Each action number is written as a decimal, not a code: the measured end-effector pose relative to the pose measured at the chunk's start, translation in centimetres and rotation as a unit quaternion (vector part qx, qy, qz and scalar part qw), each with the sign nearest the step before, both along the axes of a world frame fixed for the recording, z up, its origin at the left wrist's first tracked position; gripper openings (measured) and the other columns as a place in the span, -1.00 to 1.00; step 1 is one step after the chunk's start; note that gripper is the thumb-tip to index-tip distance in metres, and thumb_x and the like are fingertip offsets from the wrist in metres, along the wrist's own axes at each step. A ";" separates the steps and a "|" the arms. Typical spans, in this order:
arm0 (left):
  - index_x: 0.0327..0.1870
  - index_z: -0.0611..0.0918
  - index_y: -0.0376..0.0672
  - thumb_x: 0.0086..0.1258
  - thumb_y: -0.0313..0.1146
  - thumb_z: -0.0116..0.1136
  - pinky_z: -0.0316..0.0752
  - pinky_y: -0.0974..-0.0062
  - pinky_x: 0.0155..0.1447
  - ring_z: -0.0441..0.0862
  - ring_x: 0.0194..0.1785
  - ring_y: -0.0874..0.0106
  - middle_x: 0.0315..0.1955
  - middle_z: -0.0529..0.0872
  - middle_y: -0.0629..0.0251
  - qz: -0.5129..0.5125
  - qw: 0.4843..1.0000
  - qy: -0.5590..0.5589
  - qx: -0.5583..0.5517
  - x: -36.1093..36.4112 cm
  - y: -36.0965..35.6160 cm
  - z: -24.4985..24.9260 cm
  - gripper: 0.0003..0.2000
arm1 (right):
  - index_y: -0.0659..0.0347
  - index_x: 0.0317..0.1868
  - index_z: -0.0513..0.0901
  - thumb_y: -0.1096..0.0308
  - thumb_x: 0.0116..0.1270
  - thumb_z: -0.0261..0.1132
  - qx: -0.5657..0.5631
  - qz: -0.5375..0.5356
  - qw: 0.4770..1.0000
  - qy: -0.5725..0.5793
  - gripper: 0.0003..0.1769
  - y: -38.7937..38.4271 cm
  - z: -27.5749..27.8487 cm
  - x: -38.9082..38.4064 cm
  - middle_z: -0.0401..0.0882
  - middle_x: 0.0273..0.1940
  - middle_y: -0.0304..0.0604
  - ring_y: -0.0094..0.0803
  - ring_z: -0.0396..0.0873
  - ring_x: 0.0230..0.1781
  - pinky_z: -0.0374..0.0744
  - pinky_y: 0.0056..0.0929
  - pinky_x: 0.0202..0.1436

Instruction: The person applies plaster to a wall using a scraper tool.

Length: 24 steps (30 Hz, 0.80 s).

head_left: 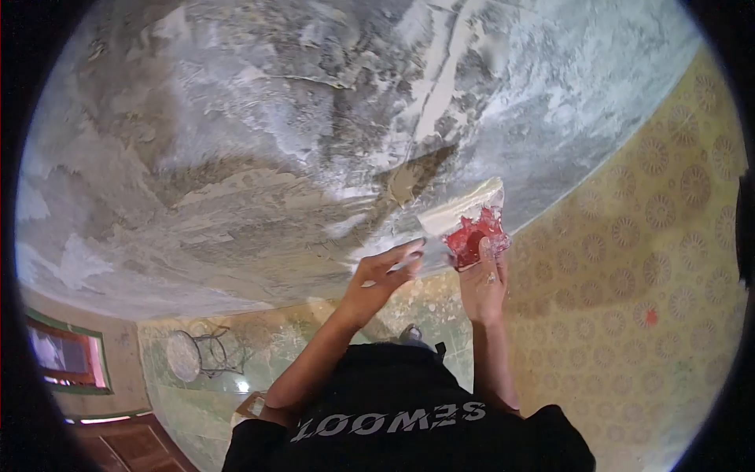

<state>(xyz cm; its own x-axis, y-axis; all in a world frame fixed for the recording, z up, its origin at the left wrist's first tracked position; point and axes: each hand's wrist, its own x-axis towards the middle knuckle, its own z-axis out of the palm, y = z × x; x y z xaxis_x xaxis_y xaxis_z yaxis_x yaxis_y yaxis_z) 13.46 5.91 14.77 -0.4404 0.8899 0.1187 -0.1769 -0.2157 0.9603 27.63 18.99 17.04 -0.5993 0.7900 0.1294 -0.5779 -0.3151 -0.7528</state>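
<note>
My right hand (484,287) grips a red plastic spreader (476,236), its broad pale blade (460,208) loaded with whitish paste and tilted up. Smears of paste show on the red part and on the fingers. Just left of the blade, my left hand (385,271) is raised with bent fingers, a gap between thumb and fingers, and nothing visible held; its fingertips are slightly blurred. Beyond both hands spreads a large grey surface (275,189) with uneven white patches, and a shadow falls across it near the blade.
A patterned yellow wall (621,259) runs along the right. At the lower left, a round-topped stool (185,356) is on the greenish floor (291,346). Farther left are a small window (67,350) and a brown wooden door (130,448).
</note>
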 end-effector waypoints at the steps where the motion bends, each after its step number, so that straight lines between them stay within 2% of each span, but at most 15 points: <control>1: 0.39 0.53 -0.24 0.56 -0.24 0.16 0.51 0.40 0.23 0.56 0.30 0.41 0.29 0.62 0.16 -0.038 0.999 0.013 -0.020 -1.1 -1.1 -1.5 -0.54 | 0.14 0.32 0.51 0.29 0.61 0.13 -0.010 -0.017 1.000 -0.006 -0.65 0.6 -1.9 0.5 0.60 0.24 -0.18 -0.32 0.61 0.19 0.62 -0.22 0.15; 2: 0.39 0.53 -0.24 0.56 -0.24 0.16 0.51 0.40 0.23 0.56 0.30 0.41 0.29 0.62 0.16 -0.042 0.999 0.012 -0.029 -1.6 -2.0 -2.8 -0.54 | 0.08 0.38 0.46 0.26 0.62 0.11 -0.019 -0.029 0.999 -0.012 -0.61 1.0 -3.5 1.1 0.58 0.28 -0.21 -0.32 0.58 0.24 0.63 -0.17 0.13; 5: 0.40 0.52 -0.18 0.57 -0.11 0.14 0.54 0.32 0.20 0.62 0.27 0.28 0.28 0.63 0.12 0.028 0.991 -0.090 -0.098 -2.9 -4.9 -7.5 -0.51 | 0.04 0.38 0.47 0.25 0.61 0.14 -0.044 -0.030 0.998 -0.041 -0.60 1.9 -6.8 1.7 0.62 0.23 -0.25 -0.36 0.61 0.20 0.62 -0.20 0.16; 6: 0.40 0.52 -0.18 0.57 -0.11 0.14 0.54 0.32 0.20 0.62 0.27 0.28 0.28 0.63 0.12 0.019 0.990 -0.088 -0.109 -3.2 -6.2 -9.3 -0.51 | 0.03 0.38 0.47 0.25 0.61 0.15 -0.052 -0.029 0.996 -0.065 -0.60 2.0 -7.9 2.0 0.63 0.21 -0.26 -0.37 0.62 0.18 0.61 -0.20 0.19; 7: 0.39 0.52 -0.19 0.58 -0.09 0.12 0.54 0.32 0.19 0.64 0.25 0.27 0.27 0.64 0.11 0.054 0.983 -0.106 -0.137 -3.2 -7.5 -10.9 -0.51 | 0.02 0.38 0.47 0.26 0.61 0.15 -0.050 -0.026 0.996 -0.068 -0.60 1.9 -7.9 1.5 0.65 0.17 -0.28 -0.40 0.62 0.17 0.60 -0.20 0.20; 8: 0.38 0.53 -0.20 0.59 -0.08 0.11 0.55 0.32 0.18 0.65 0.23 0.25 0.25 0.65 0.09 0.093 0.974 -0.123 -0.163 -3.4 -8.7 -11.8 -0.51 | 0.02 0.38 0.47 0.26 0.61 0.15 -0.060 -0.032 0.995 -0.070 -0.60 2.2 -8.8 1.1 0.65 0.17 -0.28 -0.40 0.62 0.17 0.60 -0.20 0.20; 11: 0.39 0.52 -0.22 0.60 -0.07 0.09 0.55 0.32 0.17 0.67 0.20 0.26 0.22 0.67 0.07 0.124 0.958 -0.117 -0.231 -3.2 -11.6 -13.1 -0.50 | 0.01 0.39 0.47 0.29 0.61 0.16 -0.010 0.021 0.997 -0.077 -0.60 3.0 -11.7 0.0 0.64 0.19 -0.28 -0.42 0.62 0.17 0.59 -0.24 0.20; 12: 0.39 0.52 -0.22 0.60 -0.07 0.09 0.55 0.32 0.17 0.67 0.20 0.26 0.22 0.67 0.07 0.127 0.955 -0.122 -0.238 -3.0 -12.0 -13.4 -0.50 | 0.01 0.39 0.47 0.29 0.61 0.16 -0.017 0.025 0.996 -0.082 -0.60 3.1 -12.5 -0.4 0.64 0.19 -0.28 -0.42 0.62 0.17 0.59 -0.24 0.20; 15: 0.37 0.53 -0.22 0.60 -0.07 0.09 0.57 0.33 0.16 0.69 0.17 0.27 0.20 0.68 0.06 0.152 0.952 -0.087 -0.252 -3.0 -11.3 -13.4 -0.51 | 0.00 0.38 0.48 0.31 0.57 0.22 -0.166 0.051 0.984 -0.024 -0.59 3.6 -14.9 -2.1 0.64 0.18 -0.29 -0.43 0.62 0.16 0.61 -0.31 0.16; 16: 0.37 0.53 -0.22 0.60 -0.07 0.09 0.57 0.33 0.16 0.69 0.17 0.27 0.20 0.68 0.06 0.157 0.950 -0.081 -0.256 -2.8 -10.8 -13.1 -0.51 | 0.00 0.38 0.48 0.31 0.57 0.22 -0.172 0.056 0.983 -0.018 -0.59 3.9 -15.3 -2.6 0.64 0.18 -0.29 -0.43 0.62 0.16 0.61 -0.31 0.16; 19: 0.36 0.52 -0.25 0.62 -0.10 0.07 0.58 0.35 0.15 0.69 0.18 0.26 0.20 0.68 0.05 0.191 0.956 -0.103 -0.198 -1.6 -9.8 -11.5 -0.53 | 0.07 0.32 0.52 0.33 0.56 0.23 -0.163 0.096 0.982 0.010 -0.63 3.7 -15.0 -3.6 0.65 0.16 -0.25 -0.41 0.65 0.14 0.63 -0.32 0.14; 21: 0.36 0.53 -0.25 0.62 -0.11 0.07 0.59 0.38 0.12 0.70 0.16 0.28 0.18 0.69 0.06 0.193 0.957 -0.104 -0.192 -1.3 -10.2 -11.5 -0.53 | 0.16 0.26 0.55 0.35 0.55 0.23 -0.137 0.023 0.990 -0.036 -0.67 3.4 -13.4 -4.0 0.66 0.14 -0.22 -0.38 0.67 0.11 0.66 -0.31 0.14; 22: 0.35 0.54 -0.26 0.62 -0.12 0.07 0.59 0.41 0.10 0.71 0.14 0.29 0.17 0.70 0.07 0.190 0.960 -0.102 -0.180 -1.6 -10.2 -11.4 -0.54 | 0.16 0.26 0.55 0.35 0.55 0.23 -0.134 0.022 0.990 -0.034 -0.67 3.2 -12.3 -4.2 0.66 0.14 -0.22 -0.38 0.67 0.11 0.66 -0.31 0.14; 24: 0.33 0.55 -0.26 0.62 -0.11 0.08 0.59 0.40 0.10 0.71 0.14 0.29 0.16 0.71 0.07 0.187 0.959 -0.092 -0.192 -2.7 -10.6 -11.4 -0.55 | 0.22 0.23 0.55 0.35 0.56 0.23 -0.064 -0.021 0.997 -0.041 -0.69 2.4 -10.7 -4.2 0.65 0.14 -0.17 -0.36 0.67 0.11 0.67 -0.29 0.16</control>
<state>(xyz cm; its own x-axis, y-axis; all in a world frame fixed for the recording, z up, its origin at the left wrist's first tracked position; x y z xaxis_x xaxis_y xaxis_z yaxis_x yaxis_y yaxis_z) 10.79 -4.74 3.40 -0.7194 0.6284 -0.2960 -0.3297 0.0661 0.9418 23.46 21.37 6.37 -0.5700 0.8214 -0.0214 -0.5308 -0.3880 -0.7535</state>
